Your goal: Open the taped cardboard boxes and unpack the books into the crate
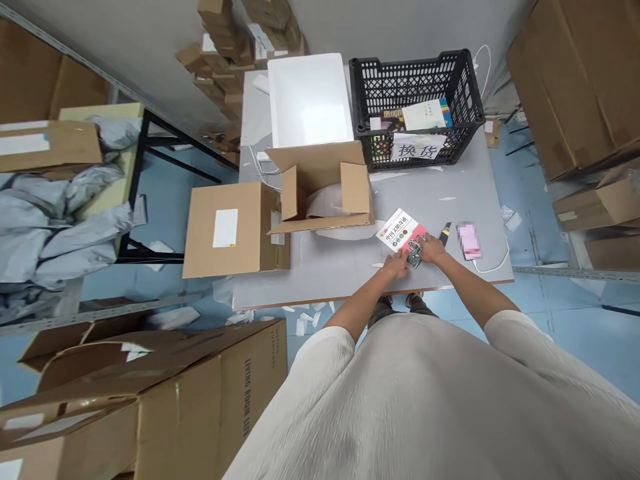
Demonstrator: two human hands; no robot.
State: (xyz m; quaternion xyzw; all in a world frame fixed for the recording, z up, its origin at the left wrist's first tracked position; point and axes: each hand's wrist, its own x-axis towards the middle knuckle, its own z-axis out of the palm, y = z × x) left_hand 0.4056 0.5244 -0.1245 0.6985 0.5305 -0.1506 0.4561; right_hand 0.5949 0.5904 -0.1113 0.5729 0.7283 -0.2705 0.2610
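Observation:
A book (399,225) with a white, pink and dark printed cover lies at a slant near the front edge of the table. My left hand (396,264) is closed at its lower left edge, with the fingertips on the cover. Across its lower right part rests my right hand (431,249), fingers stretched out over the printed picture. Just beyond the right hand lies a box cutter (445,233) with a black and yellow handle. Farther right is a phone (469,241) with a pink, blurred screen and a white cable.
An open cardboard box (327,223) with pale wrapping inside stands left of the book, beside a closed carton (200,230). Behind are a white foam box (310,100) and a black crate (363,143) holding books. Cartons and grey parcels (30,230) crowd the left side.

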